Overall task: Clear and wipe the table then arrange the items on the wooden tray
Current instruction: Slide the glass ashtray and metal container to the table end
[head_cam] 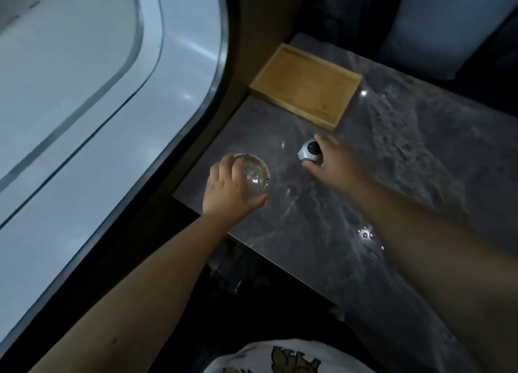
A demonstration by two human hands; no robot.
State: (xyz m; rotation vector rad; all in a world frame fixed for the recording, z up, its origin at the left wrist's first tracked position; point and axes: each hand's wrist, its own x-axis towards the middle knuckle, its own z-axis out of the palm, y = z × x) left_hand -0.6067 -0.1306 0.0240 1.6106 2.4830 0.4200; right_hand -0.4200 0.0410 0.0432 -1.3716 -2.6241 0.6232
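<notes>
A clear glass ashtray (256,176) sits near the left corner of the grey marble table (406,162), and my left hand (227,190) grips it from its left side. My right hand (333,159) is closed around a small white and black round device (309,151) near the middle of the table. The wooden tray (305,86) lies at the far left of the table with nothing in it, apart from both hands.
A curved wall panel with a dark rim (168,148) runs along the table's left side. A dark seat (448,22) stands behind the table. Bright light spots (365,234) reflect on the marble near my right forearm.
</notes>
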